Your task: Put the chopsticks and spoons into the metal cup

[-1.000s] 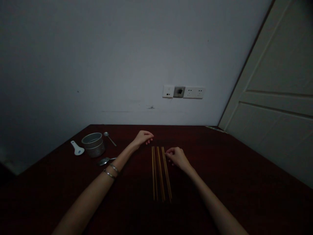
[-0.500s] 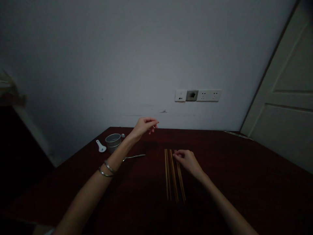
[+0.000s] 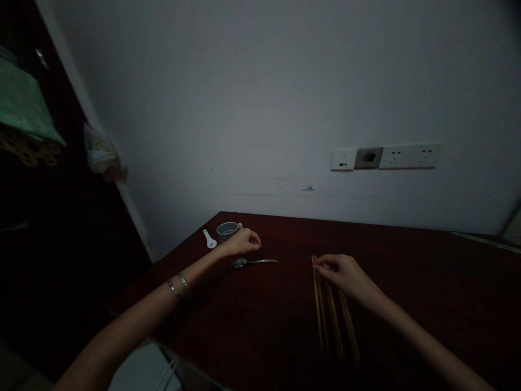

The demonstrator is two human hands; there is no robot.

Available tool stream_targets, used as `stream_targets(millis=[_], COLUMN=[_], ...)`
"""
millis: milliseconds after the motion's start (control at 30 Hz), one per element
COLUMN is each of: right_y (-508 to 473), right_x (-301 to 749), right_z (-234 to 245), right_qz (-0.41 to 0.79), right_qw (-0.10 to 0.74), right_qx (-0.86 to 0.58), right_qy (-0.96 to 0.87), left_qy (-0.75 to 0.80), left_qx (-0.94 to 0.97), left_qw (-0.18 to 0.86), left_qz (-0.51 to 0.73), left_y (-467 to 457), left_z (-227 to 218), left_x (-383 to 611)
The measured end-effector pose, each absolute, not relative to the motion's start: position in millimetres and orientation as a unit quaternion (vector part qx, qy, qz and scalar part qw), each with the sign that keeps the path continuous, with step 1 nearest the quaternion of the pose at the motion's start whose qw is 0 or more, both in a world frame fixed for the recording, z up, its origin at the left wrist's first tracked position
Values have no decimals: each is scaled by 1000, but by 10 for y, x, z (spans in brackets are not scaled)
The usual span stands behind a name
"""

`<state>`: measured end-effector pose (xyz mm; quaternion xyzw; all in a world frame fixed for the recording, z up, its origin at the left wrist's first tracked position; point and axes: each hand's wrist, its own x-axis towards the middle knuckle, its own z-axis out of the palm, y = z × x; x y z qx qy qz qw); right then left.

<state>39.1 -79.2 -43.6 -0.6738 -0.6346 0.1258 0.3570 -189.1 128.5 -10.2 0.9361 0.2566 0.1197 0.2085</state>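
Yellow-brown chopsticks (image 3: 334,320), upper ends partly hidden by right hand (image 3: 344,273), well apart from left hand (image 3: 242,242); both hands curled, grasp indiscernible.

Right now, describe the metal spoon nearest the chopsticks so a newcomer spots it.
On the dark red table, look between the cup and the chopsticks. Just on the near side of the left hand lies the metal spoon, bowl to the left. Its long, thin handle runs right, and its shine sets it apart from the white spoon beside the cup.
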Motion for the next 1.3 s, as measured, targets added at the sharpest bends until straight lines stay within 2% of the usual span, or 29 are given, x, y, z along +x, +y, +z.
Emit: stream_targets(millis=[100, 200, 333, 467, 667, 900, 1300], right_y=[-747, -703, -669, -676, -725, -761, -727], right_x=[442, 488, 531, 589, 703, 822, 883], right_z=[-388, -329, -239, -157, -61, 47, -11], right_qz=[122, 111, 109, 108, 138, 174, 189], right_qw=[355, 352, 372, 397, 434, 470, 467], right_qx=[-669, -674, -676, -678, -675, -664, -673], right_qy=[-641, -640, -626, -609, -581, -554, -542], left_qy=[277, 295, 274, 248, 231, 218, 134], left_qx=[943, 950, 953, 944, 939, 935, 943], left_qw=[145, 25, -125, -217, -247, -268, -302], left_qz=[114, 101, 36, -29, -62, -74, -51], left_y=[1339, 1417, 1558, 1704, 1873, 1904, 2035], left_z=[-213, -226, -246, -368, -611, -669, -756], left_x=[-1975, -1992, -1852, -1596, -1391, -1440, -1508])
